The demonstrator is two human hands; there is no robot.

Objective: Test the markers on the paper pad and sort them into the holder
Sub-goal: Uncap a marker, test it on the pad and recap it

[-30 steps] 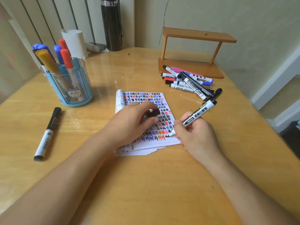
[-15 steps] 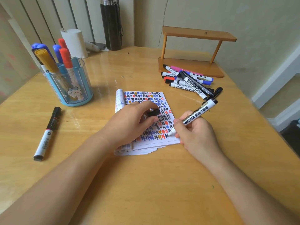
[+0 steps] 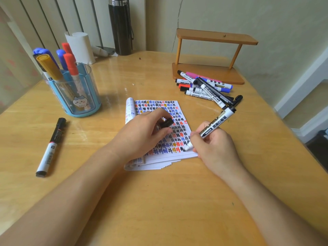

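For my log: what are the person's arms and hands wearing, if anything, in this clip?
Nothing visible. The left forearm and right forearm are bare from the frame's bottom edge to the wrists: no sleeves, watch or bracelet. The left hand and right hand are ungloved, with no ring on the fingers that show.

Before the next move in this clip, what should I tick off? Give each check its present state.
1. Marker gripped by right hand: ok.
2. Marker tip on paper pad, bottom row: ok.
3. Cap pinched in left hand, ready to refit: ok.
4. Left hand resting on pad: ok.
5. This marker's mark visible: cannot tell, the tip covers it.
6. Room in holder: probably ok, its right side looks free.
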